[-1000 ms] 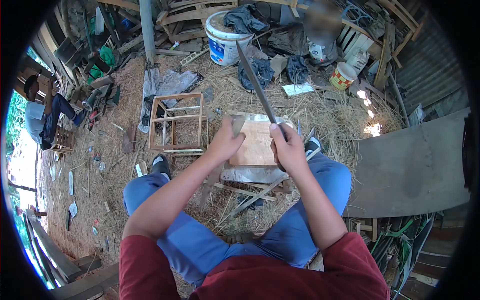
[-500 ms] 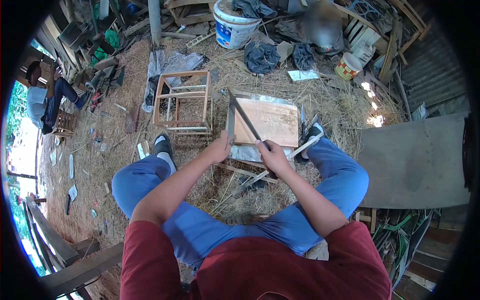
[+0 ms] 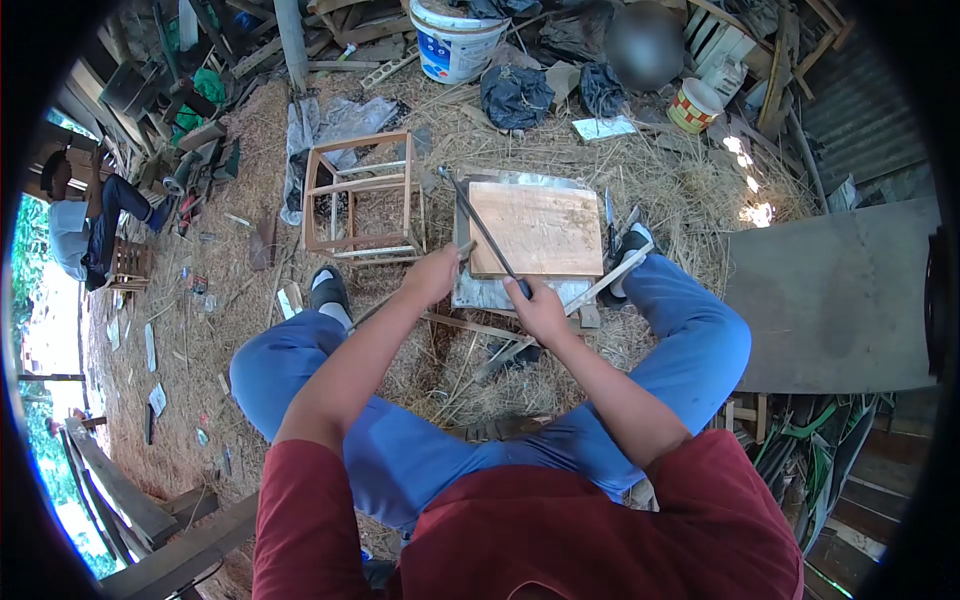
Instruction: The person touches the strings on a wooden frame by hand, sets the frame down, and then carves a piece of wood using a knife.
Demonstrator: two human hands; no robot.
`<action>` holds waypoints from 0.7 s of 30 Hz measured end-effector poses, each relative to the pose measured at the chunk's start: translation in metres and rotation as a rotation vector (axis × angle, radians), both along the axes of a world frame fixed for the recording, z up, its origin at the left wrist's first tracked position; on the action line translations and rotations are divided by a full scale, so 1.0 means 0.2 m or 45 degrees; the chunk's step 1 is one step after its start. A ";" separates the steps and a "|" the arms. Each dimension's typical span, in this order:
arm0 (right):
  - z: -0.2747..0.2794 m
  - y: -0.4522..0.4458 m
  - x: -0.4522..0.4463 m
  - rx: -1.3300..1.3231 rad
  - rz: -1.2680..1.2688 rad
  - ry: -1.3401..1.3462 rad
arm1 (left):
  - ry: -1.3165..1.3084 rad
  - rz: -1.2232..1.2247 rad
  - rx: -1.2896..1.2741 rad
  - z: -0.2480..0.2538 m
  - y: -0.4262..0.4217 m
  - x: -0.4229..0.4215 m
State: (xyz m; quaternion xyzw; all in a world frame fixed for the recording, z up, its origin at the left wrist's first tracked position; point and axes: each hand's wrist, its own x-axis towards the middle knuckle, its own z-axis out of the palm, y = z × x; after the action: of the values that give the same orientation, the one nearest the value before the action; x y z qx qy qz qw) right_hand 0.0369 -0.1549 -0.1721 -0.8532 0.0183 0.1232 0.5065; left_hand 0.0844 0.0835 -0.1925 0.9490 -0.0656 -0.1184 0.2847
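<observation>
Head view, items:
1. R hand [image 3: 537, 310]: closed round blk handle [image 3: 524, 289] of long blade [image 3: 487, 235]; blade slants up-L over L edge of wooden board [image 3: 545, 228], contact unclear.
2. L hand [image 3: 432, 276]: closed on thin wood strip [image 3: 466, 248], just L of board.
3. Knife [image 3: 609, 212]: just R of board.
4. Wooden frame [image 3: 408, 195]: on ground, L of board.
5. Wht bucket [image 3: 458, 52]: far side.

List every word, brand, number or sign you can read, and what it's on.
Nothing can be read.
White bucket: blue label, any lettering too small to read.
Red-and-yellow bucket: patterned, no readable text.
Long blade: no lettering shows.
</observation>
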 end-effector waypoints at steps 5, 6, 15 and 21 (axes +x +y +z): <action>-0.05 0.01 0.01 -0.016 0.015 0.008 | 0.112 -0.018 0.220 0.02 -0.03 0.01; -0.05 0.01 0.02 -0.021 0.020 0.012 | 0.117 -0.014 0.214 0.01 -0.02 0.01; -0.06 0.01 0.03 -0.005 0.072 -0.004 | 0.118 -0.005 0.211 0.00 -0.04 0.01; -0.10 0.02 0.02 0.047 0.031 -0.017 | 0.092 0.031 0.263 -0.03 -0.05 0.00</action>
State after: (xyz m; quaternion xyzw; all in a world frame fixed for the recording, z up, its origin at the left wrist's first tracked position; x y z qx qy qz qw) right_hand 0.0399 -0.1517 -0.1918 -0.8447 0.0021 0.1240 0.5206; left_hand 0.0846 0.0744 -0.1992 0.9692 -0.0313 -0.1551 0.1889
